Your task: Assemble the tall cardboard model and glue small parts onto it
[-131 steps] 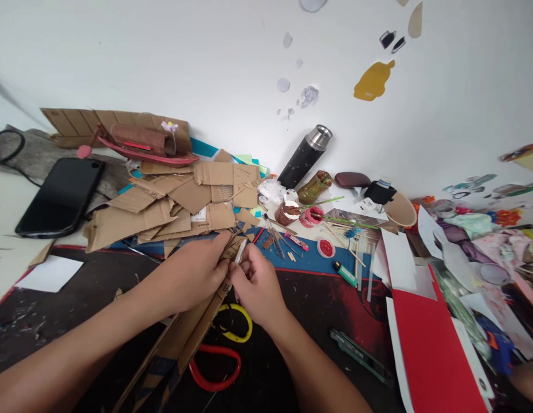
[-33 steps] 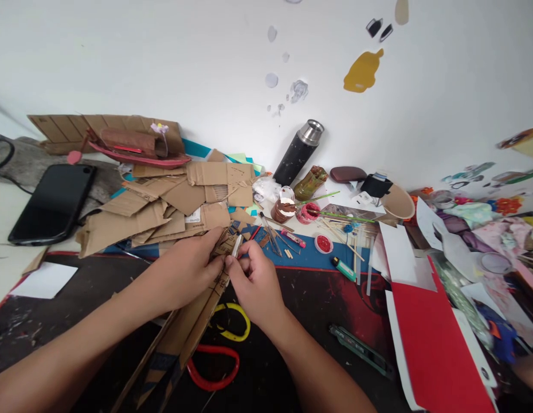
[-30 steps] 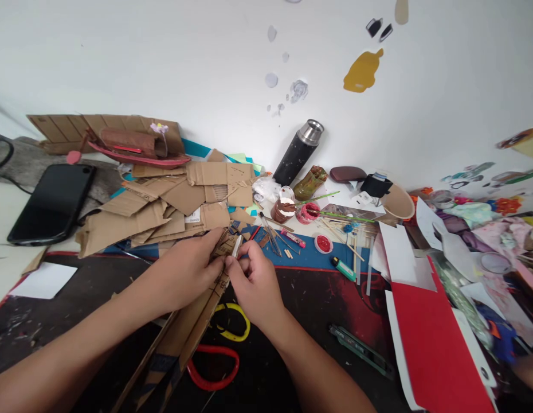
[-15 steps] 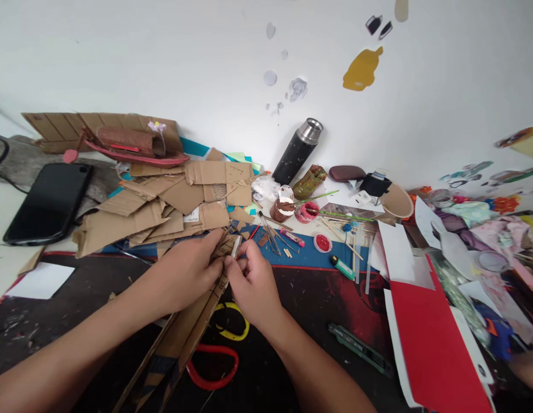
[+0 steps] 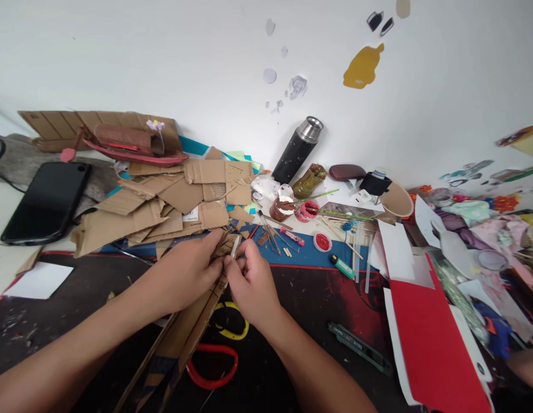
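Note:
My left hand [image 5: 184, 275] is closed round the upper end of a long folded cardboard piece [image 5: 191, 327], which slants down toward me and has dark blue patches near its lower end. Against the right edge of the cardboard, my right hand [image 5: 255, 281] pinches a small whitish strip [image 5: 236, 245] between thumb and fingers. My fingers hide most of that strip, so its kind is unclear. Below the hands, partly behind the cardboard, lie a yellow loop handle [image 5: 246, 330] and a red loop handle [image 5: 234, 370], shaped like scissors handles.
Cardboard scraps [image 5: 176, 195] are heaped beyond my hands, with a model boat [image 5: 133, 152] behind. A black flask [image 5: 294, 152], paint jars [image 5: 284, 209] and a green cutter [image 5: 359, 347] lie rightward. A phone [image 5: 45, 203] is left; another person's hand [image 5: 526, 367] shows far right.
The camera view has shifted very slightly. Both hands keep the same grip and place on the cardboard.

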`<state>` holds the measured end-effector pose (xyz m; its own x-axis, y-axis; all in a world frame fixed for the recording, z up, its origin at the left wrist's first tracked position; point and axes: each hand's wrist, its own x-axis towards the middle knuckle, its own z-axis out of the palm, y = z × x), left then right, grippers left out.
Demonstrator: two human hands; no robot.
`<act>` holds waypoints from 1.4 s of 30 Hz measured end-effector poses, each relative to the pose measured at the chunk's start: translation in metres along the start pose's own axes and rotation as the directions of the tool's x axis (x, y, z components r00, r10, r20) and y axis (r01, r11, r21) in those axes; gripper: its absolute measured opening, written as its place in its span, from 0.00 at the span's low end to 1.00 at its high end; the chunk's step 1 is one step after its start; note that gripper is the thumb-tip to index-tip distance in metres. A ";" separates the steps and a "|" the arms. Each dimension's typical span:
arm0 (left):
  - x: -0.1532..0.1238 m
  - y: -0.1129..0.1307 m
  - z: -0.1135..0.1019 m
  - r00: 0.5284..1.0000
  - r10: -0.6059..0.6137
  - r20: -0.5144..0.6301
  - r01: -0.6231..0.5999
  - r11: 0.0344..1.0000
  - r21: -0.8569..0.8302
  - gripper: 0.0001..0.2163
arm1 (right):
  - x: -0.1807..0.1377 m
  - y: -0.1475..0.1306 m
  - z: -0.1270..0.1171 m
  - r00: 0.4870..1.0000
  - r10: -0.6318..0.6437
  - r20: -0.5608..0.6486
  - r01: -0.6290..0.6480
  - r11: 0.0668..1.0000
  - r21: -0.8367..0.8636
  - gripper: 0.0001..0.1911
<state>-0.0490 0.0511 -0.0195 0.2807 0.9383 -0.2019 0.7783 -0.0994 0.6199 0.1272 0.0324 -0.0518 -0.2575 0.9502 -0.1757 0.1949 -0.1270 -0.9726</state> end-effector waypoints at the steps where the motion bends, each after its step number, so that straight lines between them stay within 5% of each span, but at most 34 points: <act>1: 0.000 0.000 0.000 1.000 0.004 -0.002 -0.004 1.000 -0.007 0.05 | 0.000 0.000 0.000 1.000 0.000 -0.001 0.000 1.000 -0.006 0.11; 33: 0.003 -0.001 0.005 1.000 -0.018 0.024 0.017 1.000 0.025 0.05 | 0.004 0.009 0.000 1.000 0.017 -0.022 -0.018 1.000 -0.012 0.11; 42: 0.003 -0.007 0.007 1.000 0.001 -0.029 -0.005 0.989 -0.149 0.10 | 0.007 0.011 0.000 0.999 0.014 -0.038 -0.013 1.000 0.020 0.11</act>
<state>-0.0501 0.0523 -0.0299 0.2651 0.9475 -0.1791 0.6844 -0.0541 0.7271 0.1279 0.0381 -0.0642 -0.2187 0.9585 -0.1829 0.1792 -0.1448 -0.9731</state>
